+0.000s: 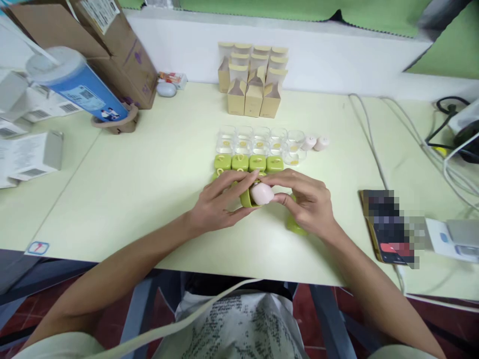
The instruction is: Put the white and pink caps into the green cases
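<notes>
My left hand (220, 202) is closed round a small green case (245, 198), its open end turned to the right. A pale pink, rounded piece (262, 193), resembling a makeup sponge, sits partly inside that opening. The thumb and forefinger of my right hand (309, 202) grip the pink piece at its right end. Under my right hand lies another green part (295, 227), mostly hidden by the palm. Just beyond my hands stand rows of green lids with loops (240, 162), the nearer ones partly covered by my fingers.
Clear plastic cups (260, 141) line up behind the green lids, with two pale pink pieces (315, 143) beside them. Open cardboard boxes (254, 94) stand by the wall. A phone (387, 227) and cables lie right; a blue tumbler (90, 92) and white boxes (35, 154) stand left.
</notes>
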{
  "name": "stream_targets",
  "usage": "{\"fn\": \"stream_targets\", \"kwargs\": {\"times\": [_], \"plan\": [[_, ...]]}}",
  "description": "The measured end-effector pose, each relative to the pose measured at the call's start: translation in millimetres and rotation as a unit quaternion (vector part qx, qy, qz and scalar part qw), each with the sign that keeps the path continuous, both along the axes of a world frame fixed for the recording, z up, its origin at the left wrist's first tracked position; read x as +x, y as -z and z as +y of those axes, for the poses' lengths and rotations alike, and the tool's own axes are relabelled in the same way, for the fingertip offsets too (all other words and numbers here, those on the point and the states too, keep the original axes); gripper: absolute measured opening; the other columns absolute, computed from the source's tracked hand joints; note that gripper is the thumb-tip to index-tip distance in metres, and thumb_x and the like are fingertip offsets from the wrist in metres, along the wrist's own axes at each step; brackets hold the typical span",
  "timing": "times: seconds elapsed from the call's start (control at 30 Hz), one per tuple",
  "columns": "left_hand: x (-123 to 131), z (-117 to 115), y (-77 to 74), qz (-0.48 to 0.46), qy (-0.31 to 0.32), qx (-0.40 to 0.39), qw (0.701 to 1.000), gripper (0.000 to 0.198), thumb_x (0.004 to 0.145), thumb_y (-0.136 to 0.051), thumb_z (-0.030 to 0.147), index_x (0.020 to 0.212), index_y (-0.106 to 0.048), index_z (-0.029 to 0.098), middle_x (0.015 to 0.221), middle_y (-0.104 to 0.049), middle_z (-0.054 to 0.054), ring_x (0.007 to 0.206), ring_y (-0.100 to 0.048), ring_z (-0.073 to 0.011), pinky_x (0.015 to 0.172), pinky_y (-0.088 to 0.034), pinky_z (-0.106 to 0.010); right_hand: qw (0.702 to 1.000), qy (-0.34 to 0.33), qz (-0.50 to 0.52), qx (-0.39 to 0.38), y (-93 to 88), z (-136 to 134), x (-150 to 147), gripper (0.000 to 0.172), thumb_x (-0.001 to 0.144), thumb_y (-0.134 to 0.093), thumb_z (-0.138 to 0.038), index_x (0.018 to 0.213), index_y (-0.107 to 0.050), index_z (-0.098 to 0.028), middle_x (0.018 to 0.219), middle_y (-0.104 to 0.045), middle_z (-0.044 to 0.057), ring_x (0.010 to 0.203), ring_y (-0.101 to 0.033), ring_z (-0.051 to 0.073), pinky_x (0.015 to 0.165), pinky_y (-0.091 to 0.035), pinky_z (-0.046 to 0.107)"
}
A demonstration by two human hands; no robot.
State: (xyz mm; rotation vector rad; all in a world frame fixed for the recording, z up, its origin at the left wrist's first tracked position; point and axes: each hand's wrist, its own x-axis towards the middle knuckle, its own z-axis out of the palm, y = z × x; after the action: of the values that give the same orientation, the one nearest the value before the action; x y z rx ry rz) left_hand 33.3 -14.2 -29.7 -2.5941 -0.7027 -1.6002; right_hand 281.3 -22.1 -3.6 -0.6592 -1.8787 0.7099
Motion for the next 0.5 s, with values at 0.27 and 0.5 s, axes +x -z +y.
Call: {"fn": "stream_targets", "kwargs": {"times": [0.27,0.5], "plan": [[2.9,-1.8,3.9,-0.018,-0.006,-0.015,1.0,0.088,0.095,-0.09,0.048,0.17,-0.053,0.025,0.122,-0.08,-0.01,0.105,-0.079,-0.0204,0.092,-0.069,-0.031,0.999,0.025,-0.012,0.029,1.7,-3.1,-6.7,0.039,0.103,-0.081,-0.025,0.141,-0.082,-0.034,0.115,-0.084,0.007,0.102,-0.078,0.024,0.091,-0.067,0.042],[7.8,-4.3,4.4,-0.059,-0.1,-0.042,0.992,0.064,0.089,-0.093,0.057,0.138,-0.071,0.022,0.11,-0.079,-0.006,0.097,-0.076,-0.0188,0.084,-0.067,-0.03,0.993,-0.03,0.003,-0.117,0.4,-10.9,-13.3,0.051,0.11,-0.071,-0.028,0.159,-0.068,-0.04,0.138,-0.077,0.008,0.127,-0.074,0.022,0.103,-0.068,0.041]]}}
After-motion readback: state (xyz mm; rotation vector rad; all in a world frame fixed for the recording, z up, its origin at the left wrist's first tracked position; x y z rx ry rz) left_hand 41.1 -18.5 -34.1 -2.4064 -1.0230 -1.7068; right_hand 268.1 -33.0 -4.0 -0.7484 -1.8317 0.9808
